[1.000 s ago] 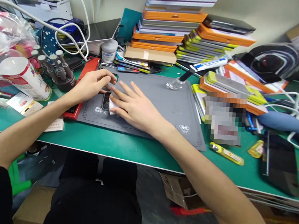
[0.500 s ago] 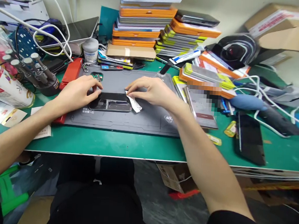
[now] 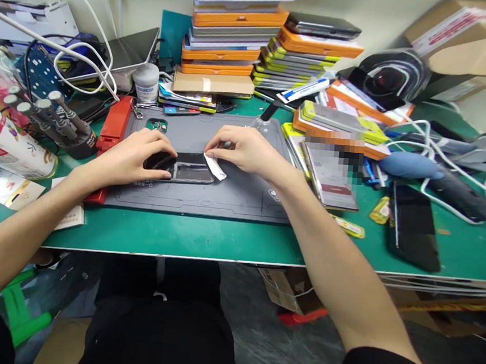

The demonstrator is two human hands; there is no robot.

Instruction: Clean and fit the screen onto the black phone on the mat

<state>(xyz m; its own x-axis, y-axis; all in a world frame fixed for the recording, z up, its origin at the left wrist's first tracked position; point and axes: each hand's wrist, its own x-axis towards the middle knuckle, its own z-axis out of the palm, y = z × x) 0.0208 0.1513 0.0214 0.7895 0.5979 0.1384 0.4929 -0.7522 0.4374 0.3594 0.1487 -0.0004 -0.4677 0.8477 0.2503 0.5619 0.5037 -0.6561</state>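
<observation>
A dark smartphone [image 3: 193, 170] lies flat and lengthwise on a grey work mat [image 3: 191, 197]. My left hand [image 3: 142, 154] grips its left end, thumb along the near edge and fingers over the far edge. At the phone's right end, my right hand [image 3: 237, 148] pinches a small folded white tissue [image 3: 216, 167] between thumb and fingers. The tissue hangs over the phone's right edge; whether it presses on the glass I cannot tell. Small metal parts sit in a green recess [image 3: 158, 125] of the mat, behind my left hand.
A red tool [image 3: 115, 124] and a screwdriver holder [image 3: 75, 141] stand at left. Tall stacks of orange and grey boxes [image 3: 239, 20] line the back. A second phone [image 3: 414, 226] lies at right, near cables. A glass bottle [image 3: 265, 119] stands behind my right hand.
My left hand has shifted right and its thumb has come down to the phone's near edge. The tissue in my right hand has moved slightly left.
</observation>
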